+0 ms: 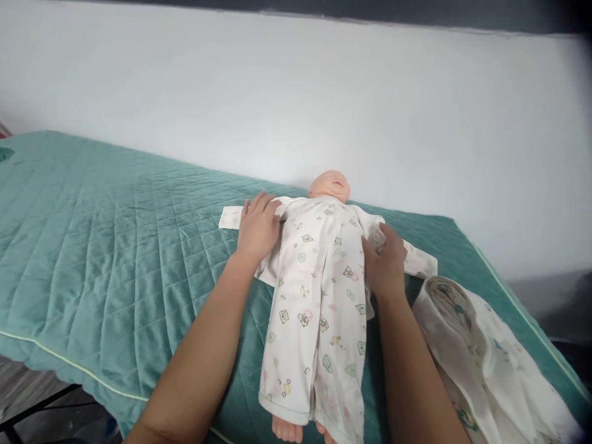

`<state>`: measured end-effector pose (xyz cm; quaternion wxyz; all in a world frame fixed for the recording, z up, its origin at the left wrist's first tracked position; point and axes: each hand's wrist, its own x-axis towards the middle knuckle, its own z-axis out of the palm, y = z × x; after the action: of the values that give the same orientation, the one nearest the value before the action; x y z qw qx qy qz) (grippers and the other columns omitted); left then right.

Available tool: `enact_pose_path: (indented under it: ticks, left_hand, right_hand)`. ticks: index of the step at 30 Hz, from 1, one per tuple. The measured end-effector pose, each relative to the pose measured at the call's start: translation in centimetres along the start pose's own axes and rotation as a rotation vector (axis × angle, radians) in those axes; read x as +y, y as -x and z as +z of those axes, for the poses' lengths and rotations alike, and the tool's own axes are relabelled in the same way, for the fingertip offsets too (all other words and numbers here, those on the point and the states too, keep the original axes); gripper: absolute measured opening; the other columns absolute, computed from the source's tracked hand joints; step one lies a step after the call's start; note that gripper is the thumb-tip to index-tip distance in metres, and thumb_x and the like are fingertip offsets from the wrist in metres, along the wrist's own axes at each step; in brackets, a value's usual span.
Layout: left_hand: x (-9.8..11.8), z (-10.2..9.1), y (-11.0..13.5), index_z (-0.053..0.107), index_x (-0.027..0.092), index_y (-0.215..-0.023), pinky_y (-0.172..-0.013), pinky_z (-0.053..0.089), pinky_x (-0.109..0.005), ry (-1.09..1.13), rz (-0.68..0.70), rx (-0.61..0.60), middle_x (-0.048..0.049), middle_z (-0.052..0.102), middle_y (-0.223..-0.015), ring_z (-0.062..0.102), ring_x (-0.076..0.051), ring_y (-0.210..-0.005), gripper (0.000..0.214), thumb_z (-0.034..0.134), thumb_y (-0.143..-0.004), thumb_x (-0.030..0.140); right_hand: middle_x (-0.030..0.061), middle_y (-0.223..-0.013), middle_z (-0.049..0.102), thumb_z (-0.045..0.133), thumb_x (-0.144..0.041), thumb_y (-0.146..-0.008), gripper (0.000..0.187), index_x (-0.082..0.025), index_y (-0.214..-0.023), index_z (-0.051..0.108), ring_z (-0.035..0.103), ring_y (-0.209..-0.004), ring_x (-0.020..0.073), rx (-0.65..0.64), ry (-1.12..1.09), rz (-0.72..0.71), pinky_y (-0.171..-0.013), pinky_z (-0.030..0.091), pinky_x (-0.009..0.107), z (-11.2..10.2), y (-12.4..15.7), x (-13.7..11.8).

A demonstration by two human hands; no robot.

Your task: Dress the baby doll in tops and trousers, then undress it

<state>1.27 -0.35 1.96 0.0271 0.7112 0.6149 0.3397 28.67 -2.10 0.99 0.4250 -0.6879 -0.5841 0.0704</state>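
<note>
A baby doll lies on its back on a green quilted mattress, dressed in a white printed sleepsuit. My left hand lies flat with fingers stretched over the suit's left sleeve and side. My right hand rests at the doll's other side, fingers curled into the cloth near the right sleeve. The doll's bare feet poke out at the bottom.
A crumpled white printed cloth lies on the mattress to the right of my right arm. A white wall runs behind the mattress. The mattress edge drops off at the front left, with dark floor below.
</note>
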Motion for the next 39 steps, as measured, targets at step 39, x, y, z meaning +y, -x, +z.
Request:
enact_pose_path:
  ticks: [39]
  left_hand:
    - [-2.5, 1.2, -3.4, 0.068, 0.029, -0.128, -0.108, 0.042, -0.048, -0.046, -0.262, -0.157, -0.0082, 0.067, -0.135, 0.058, -0.032, -0.127, 0.043, 0.043, -0.094, 0.024]
  right_hand:
    - [0.0161, -0.146, 0.057, 0.048, -0.019, -0.085, 0.062, -0.015, -0.147, 0.046, 0.052, -0.134, 0.0355, -0.379, 0.317, -0.536, -0.111, 0.041, 0.053, -0.3, -5.1, 1.6]
